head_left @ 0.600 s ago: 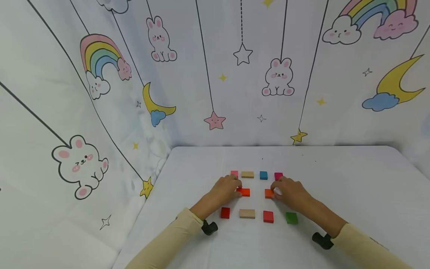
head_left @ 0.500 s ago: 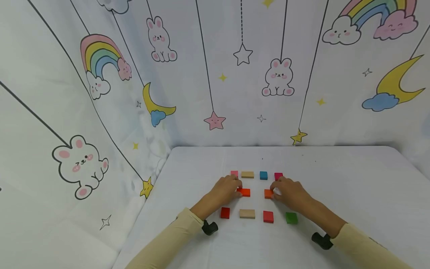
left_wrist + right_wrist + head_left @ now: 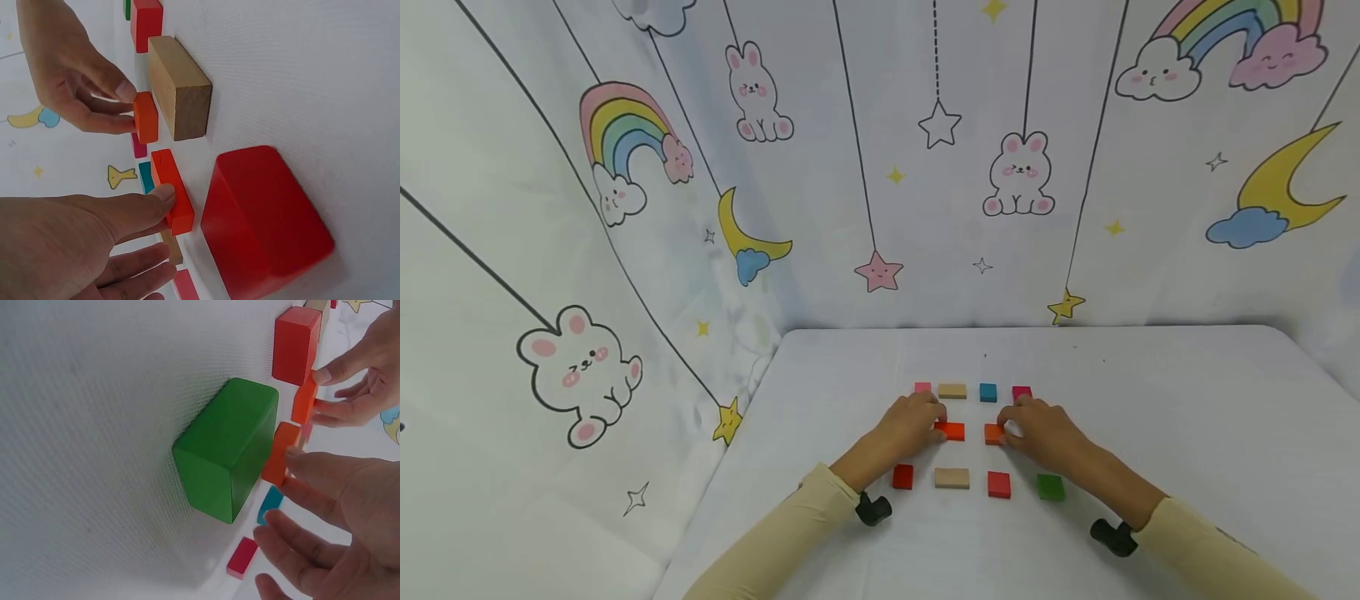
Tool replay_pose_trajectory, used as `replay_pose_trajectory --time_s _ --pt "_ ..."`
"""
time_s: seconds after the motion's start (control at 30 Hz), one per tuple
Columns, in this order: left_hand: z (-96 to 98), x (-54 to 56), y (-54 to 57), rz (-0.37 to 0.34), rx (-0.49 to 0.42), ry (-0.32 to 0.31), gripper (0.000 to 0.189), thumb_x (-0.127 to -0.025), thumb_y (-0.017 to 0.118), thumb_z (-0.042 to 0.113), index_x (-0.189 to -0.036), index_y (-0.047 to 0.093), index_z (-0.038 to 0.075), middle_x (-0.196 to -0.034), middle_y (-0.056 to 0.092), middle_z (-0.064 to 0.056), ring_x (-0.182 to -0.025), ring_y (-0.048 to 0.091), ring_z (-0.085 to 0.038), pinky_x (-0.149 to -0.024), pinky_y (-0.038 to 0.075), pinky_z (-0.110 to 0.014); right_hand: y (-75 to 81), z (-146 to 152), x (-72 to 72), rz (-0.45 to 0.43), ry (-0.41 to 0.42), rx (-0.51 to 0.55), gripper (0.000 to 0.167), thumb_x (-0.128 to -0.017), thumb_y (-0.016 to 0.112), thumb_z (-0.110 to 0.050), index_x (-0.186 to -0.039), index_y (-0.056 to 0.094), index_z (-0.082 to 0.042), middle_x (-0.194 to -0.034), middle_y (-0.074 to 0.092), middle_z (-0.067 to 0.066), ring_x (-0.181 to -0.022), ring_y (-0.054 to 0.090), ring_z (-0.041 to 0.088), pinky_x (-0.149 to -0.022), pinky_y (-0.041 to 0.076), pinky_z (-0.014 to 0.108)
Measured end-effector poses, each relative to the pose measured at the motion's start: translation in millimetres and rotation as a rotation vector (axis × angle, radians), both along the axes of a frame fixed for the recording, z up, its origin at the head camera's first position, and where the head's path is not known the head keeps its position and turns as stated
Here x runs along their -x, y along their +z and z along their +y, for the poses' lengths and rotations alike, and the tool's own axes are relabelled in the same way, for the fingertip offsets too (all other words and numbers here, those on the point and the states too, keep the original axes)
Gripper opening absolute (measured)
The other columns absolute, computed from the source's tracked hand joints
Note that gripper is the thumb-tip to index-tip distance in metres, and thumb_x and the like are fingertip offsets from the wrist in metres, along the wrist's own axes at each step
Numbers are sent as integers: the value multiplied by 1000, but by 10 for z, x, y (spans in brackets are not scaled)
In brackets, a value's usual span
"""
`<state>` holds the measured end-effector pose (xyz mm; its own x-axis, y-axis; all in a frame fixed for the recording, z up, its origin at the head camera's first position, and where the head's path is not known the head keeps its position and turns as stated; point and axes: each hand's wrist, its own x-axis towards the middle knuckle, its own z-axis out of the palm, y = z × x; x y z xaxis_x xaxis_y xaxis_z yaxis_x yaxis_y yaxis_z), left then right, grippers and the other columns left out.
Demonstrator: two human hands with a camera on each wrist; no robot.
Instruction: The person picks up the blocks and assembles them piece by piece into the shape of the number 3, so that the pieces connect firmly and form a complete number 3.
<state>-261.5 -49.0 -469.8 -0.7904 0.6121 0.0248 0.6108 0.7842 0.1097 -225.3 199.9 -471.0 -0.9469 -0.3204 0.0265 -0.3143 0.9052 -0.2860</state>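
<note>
In the middle row on the white table, my left hand (image 3: pixel 910 423) pinches a red-orange block (image 3: pixel 953 432) between thumb and fingers. Facing it, my right hand (image 3: pixel 1041 429) pinches an orange block (image 3: pixel 994 434). A short gap separates the two blocks, which lie roughly in line. The left wrist view shows my left thumb on the red-orange block (image 3: pixel 172 194), with the other fingers spread behind it. In the right wrist view my right thumb and index finger hold the orange block (image 3: pixel 282 453); its far end is covered by them in the head view.
Nearer me lie a dark red block (image 3: pixel 903 477), a wooden block (image 3: pixel 952 477), a red block (image 3: pixel 999 484) and a green block (image 3: pixel 1050 487). Behind the hands are a pink block (image 3: pixel 922 387), another wooden block (image 3: pixel 952 391), a blue block (image 3: pixel 988 392) and a crimson block (image 3: pixel 1021 392).
Both hands have moved inward with their blocks: the red-orange block slid right, the orange block slid left. The gap between them has narrowed. The other blocks stay in place.
</note>
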Motion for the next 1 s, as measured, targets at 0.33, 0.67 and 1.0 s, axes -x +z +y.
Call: replay_pose_trajectory --time_s 0.33,0.67,1.0 --pt "65 -3 -13 -6 2 3 26 -96 80 33 -118 77 19 -127 69 -2 -112 64 -17 -102 54 -34 -4 -61 3 -25 -14 16 31 -82 92 -22 -109 78 -14 -109 68 10 -106 65 29 -83 61 56" --pt "92 -4 -5 -4 15 3 27 -96 79 33 -118 77 19 -133 68 -3 -121 63 -18 -106 53 -36 -4 -128 17 -37 -6 30 29 -83 91 -21 -108 78 -15 -105 67 7 -100 65 24 -80 63 48" --pt "107 -3 -13 -2 25 4 27 -97 78 34 -120 76 19 -133 68 -2 -120 63 -18 -106 53 -36 3 -164 26 -36 -8 38 29 -83 91 -22 -108 78 -16 -104 66 7 -97 65 21 -79 63 46"
